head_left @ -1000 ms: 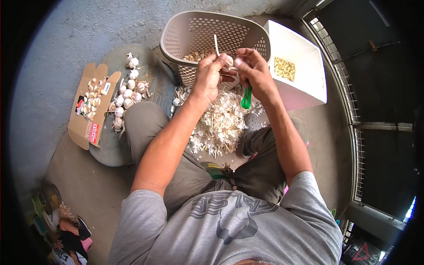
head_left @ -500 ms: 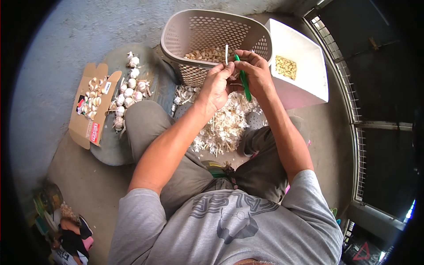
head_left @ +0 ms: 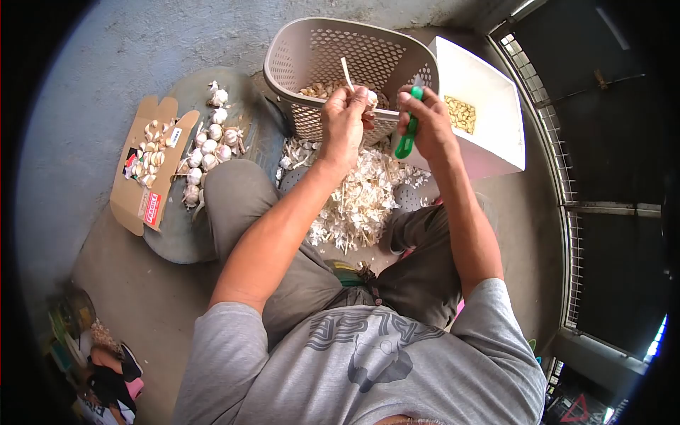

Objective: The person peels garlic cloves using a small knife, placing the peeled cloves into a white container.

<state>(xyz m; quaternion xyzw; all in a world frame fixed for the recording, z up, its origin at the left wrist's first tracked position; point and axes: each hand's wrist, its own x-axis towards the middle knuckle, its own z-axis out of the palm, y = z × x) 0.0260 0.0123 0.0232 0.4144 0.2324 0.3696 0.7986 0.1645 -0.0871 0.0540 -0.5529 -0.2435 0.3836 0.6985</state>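
Observation:
My left hand [head_left: 342,129] is closed around a garlic bulb [head_left: 372,100], whose pale stalk sticks up above the fingers. In my right hand [head_left: 435,129] is a small knife [head_left: 406,144] with a green handle, its short blade pointing up and away from the bulb. The two hands are apart, both over the near rim of a perforated grey-brown basket [head_left: 312,120]. Loose garlic cloves [head_left: 322,90] lie in the basket, partly hidden by my hands.
Garlic skins [head_left: 354,205] are heaped on the floor between my feet. To the left, whole garlic bulbs [head_left: 210,147] and a cardboard piece [head_left: 134,205] with cloves rest on a round grey surface [head_left: 173,244]. A white box [head_left: 492,92] holding peeled cloves [head_left: 462,117] stands right. Another person sits lower left.
My hands have separated: the right one moved rightward with the knife, away from the bulb. My left hand still grips the garlic, its stalk now tilted left.

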